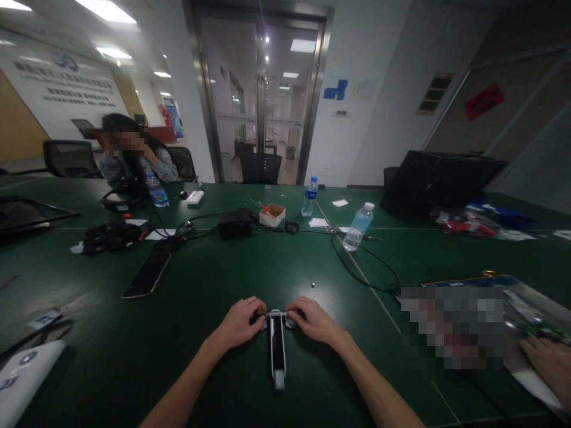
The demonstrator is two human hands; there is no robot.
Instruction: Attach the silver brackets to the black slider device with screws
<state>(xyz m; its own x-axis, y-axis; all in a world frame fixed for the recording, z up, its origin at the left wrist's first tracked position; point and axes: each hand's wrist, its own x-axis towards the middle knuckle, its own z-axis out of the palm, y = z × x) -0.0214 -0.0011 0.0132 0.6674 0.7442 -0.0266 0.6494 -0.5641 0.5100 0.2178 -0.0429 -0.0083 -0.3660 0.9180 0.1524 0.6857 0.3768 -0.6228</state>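
Note:
A narrow white device (284, 348) with a dark middle strip lies lengthwise on the green table in front of me. Across its far end runs a thin metal rod (276, 314). My left hand (243, 323) is closed, its fingertips pinching the rod's left end. At the other end my right hand (316, 323) pinches the rod in the same way. Small pale pieces show under the fingertips on both sides, too small to name. Beyond my right hand, a tiny round metallic piece (313, 285) sits on the table.
Left of my hands lies a phone (147, 274), near cables and a black box (235, 223). A small open box (272, 215) and water bottles (358, 227) stand farther back. Another person's hand (546, 362) is at the right, by a circuit board. A person (134, 160) sits opposite.

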